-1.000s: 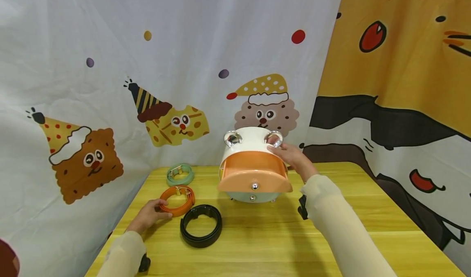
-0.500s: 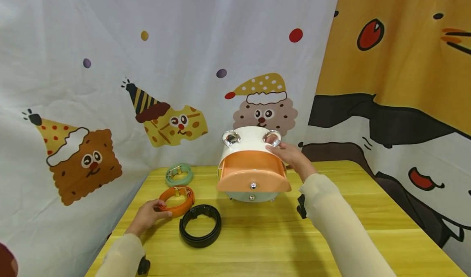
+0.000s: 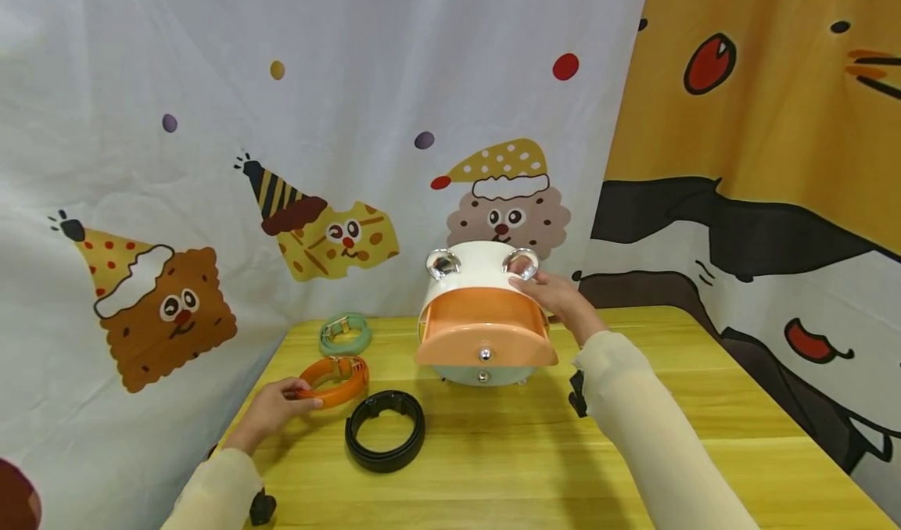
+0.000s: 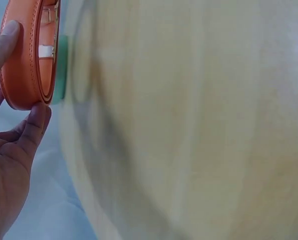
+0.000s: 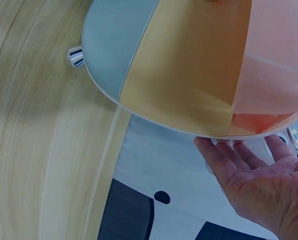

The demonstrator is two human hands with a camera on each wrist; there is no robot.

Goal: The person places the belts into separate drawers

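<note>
Behind your work hung a printed cloth (image 3: 352, 84), and before it lay the wood-grained surface (image 3: 493, 460). There stood a white box (image 3: 482, 268), its orange drawer (image 3: 457, 347) pulled out above a grey-green drawer (image 3: 457, 375). Your right hand (image 3: 563, 297) rested nearly straight fingers against the box's side. Your left hand (image 3: 273, 409), well left of the box, was narrowed in a pinch of thumb and fingers. Nearest you lay the coiled black belt (image 3: 383, 461). That pinch held the coiled orange belt (image 3: 342, 395) just above the surface; the green belt (image 3: 345, 349) lay beyond. Each drawer bore a silver knob (image 3: 485, 354).
</note>
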